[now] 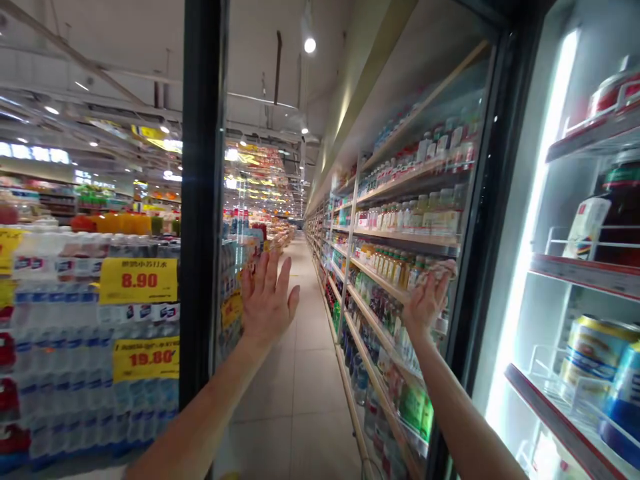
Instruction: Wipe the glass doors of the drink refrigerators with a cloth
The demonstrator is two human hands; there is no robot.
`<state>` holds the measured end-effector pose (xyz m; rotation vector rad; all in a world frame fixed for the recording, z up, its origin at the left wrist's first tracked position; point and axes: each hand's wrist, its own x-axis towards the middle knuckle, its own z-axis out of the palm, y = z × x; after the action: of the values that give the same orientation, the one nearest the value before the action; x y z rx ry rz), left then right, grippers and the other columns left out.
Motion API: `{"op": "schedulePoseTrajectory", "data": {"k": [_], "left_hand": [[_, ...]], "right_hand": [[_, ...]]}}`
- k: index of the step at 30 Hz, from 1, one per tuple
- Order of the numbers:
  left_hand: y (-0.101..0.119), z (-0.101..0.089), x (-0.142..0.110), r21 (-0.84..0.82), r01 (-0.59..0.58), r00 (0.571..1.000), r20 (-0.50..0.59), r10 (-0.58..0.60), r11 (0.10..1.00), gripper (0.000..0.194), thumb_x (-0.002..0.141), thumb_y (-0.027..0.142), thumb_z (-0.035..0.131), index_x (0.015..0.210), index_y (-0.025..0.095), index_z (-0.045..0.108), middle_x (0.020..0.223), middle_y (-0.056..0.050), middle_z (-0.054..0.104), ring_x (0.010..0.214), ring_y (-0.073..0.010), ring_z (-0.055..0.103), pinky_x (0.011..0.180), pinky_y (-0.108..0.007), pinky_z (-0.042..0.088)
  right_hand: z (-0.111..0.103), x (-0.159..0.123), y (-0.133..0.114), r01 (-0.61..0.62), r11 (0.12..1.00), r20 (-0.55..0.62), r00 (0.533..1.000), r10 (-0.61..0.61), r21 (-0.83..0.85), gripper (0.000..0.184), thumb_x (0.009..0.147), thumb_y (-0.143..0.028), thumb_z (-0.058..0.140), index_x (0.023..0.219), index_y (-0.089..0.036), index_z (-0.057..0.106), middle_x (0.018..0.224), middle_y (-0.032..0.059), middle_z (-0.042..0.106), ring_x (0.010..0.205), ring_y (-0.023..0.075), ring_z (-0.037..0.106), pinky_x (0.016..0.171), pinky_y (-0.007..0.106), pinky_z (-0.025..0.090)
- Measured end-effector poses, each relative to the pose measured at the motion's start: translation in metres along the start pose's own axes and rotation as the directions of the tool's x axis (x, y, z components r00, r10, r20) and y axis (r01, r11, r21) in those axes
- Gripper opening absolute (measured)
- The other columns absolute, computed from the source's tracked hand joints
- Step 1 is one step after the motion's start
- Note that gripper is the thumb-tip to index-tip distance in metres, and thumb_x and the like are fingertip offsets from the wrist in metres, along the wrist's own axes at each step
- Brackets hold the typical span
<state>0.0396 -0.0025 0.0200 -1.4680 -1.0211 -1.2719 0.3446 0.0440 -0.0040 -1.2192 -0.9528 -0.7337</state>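
Observation:
An open glass fridge door point(295, 373) with a black frame point(203, 200) stands in front of me. My left hand point(267, 297) is raised against the pane, its fingers stretched out and holding nothing. Further right, my right hand point(426, 300) presses a light, patterned cloth point(444, 268) to the same glass, near the frame's right side. Part of the cloth is hidden behind the fingers. Through the pane show shelves of bottles point(410, 217) and a long aisle.
At the right, lit fridge shelves point(585, 267) hold cans point(595, 350) and bottles. Packs of bottled water point(60, 353) are stacked at the left, with yellow price signs point(139, 280). A strip light point(540, 187) runs down the fridge's inner edge.

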Motion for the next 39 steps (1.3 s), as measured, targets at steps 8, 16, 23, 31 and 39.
{"op": "schedulePoseTrajectory", "data": {"k": [8, 16, 23, 31, 39], "left_hand": [[0.0, 0.001, 0.0, -0.065, 0.029, 0.999, 0.028, -0.027, 0.997, 0.06, 0.083, 0.033, 0.048, 0.138, 0.022, 0.025, 0.143, -0.01, 0.028, 0.134, -0.024, 0.021, 0.109, -0.047, 0.011], [0.0, 0.0, 0.0, -0.048, 0.015, 1.0, 0.007, -0.015, 0.999, 0.062, 0.083, 0.031, 0.048, 0.139, 0.022, 0.022, 0.142, -0.012, 0.03, 0.134, -0.0233, 0.021, 0.109, -0.046, 0.012], [-0.001, 0.0, 0.0, -0.065, 0.021, 1.0, 0.022, -0.02, 0.998, 0.062, 0.083, 0.031, 0.048, 0.138, 0.023, 0.023, 0.143, -0.011, 0.029, 0.134, -0.0243, 0.021, 0.109, -0.047, 0.013], [0.001, -0.002, 0.0, -0.011, -0.002, 1.0, 0.0, 0.002, 1.0, 0.062, 0.082, 0.029, 0.048, 0.138, 0.021, 0.023, 0.142, -0.011, 0.03, 0.134, -0.0235, 0.022, 0.108, -0.046, 0.014], [-0.003, -0.004, -0.001, -0.032, -0.015, 1.0, 0.006, 0.015, 0.999, 0.059, 0.082, 0.03, 0.048, 0.137, 0.021, 0.028, 0.141, -0.011, 0.033, 0.134, -0.0229, 0.023, 0.108, -0.045, 0.015]], "right_hand": [[0.004, -0.057, -0.045, 0.505, 0.846, 0.138, 0.838, -0.528, 0.167, 0.044, 0.083, -0.024, 0.042, 0.127, -0.026, 0.046, 0.14, 0.0085, 0.038, 0.133, 0.0249, 0.025, 0.107, 0.051, 0.021], [-0.002, -0.029, -0.003, -0.007, 0.999, 0.0, 1.0, 0.007, 0.044, 0.049, 0.086, -0.027, 0.032, 0.134, -0.018, 0.035, 0.145, 0.0167, 0.025, 0.133, 0.0296, 0.025, 0.101, 0.06, 0.024], [0.0, -0.074, -0.056, 0.531, 0.83, 0.134, 0.822, -0.554, 0.171, 0.049, 0.083, -0.022, 0.044, 0.132, -0.027, 0.038, 0.142, 0.009, 0.034, 0.133, 0.0258, 0.026, 0.107, 0.053, 0.021], [0.003, -0.033, -0.051, 0.169, 0.98, 0.021, 0.985, -0.173, 0.108, 0.046, 0.087, -0.025, 0.034, 0.133, -0.02, 0.038, 0.144, 0.0153, 0.028, 0.133, 0.0283, 0.025, 0.103, 0.058, 0.023], [0.003, -0.04, -0.079, 0.522, 0.836, 0.079, 0.838, -0.54, 0.172, 0.043, 0.084, -0.023, 0.041, 0.127, -0.026, 0.045, 0.138, 0.0078, 0.04, 0.132, 0.023, 0.028, 0.108, 0.053, 0.015]]}}
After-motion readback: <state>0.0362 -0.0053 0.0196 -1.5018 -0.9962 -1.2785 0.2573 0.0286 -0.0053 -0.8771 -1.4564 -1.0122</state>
